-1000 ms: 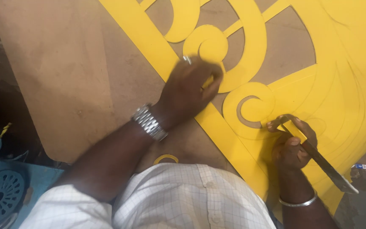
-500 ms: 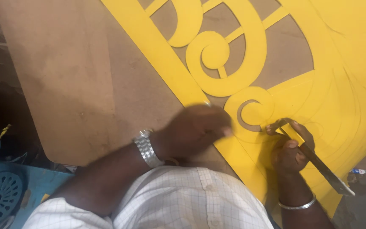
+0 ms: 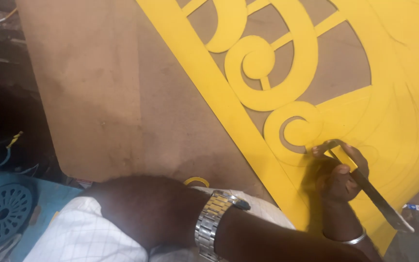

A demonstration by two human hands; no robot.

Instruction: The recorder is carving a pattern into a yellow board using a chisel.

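Note:
My right hand [image 3: 338, 177] grips a long flat metal blade [image 3: 374, 194] and presses its tip onto a yellow sheet [image 3: 403, 111] beside a spiral cut-out [image 3: 299, 131]. A metal bangle circles that wrist. My left hand [image 3: 267, 240] lies low at the bottom edge, past a steel wristwatch [image 3: 214, 221]. It is off the sheet, its fingers are hidden, and it rests near my white checked garment [image 3: 88, 233]. The yellow sheet carries cut scroll shapes and lies on a brown board [image 3: 107, 97].
A small curled yellow offcut [image 3: 196, 181] lies at the board's near edge. A blue round slotted grate [image 3: 1, 213] sits at lower left. Dark floor with cables [image 3: 6, 145] runs along the left. A bit of litter [image 3: 415, 207] lies at the right edge.
My left hand has slid off the yellow scrollwork and drawn back toward my body, down to the bottom of the view. The right hand and blade have stayed at the spiral.

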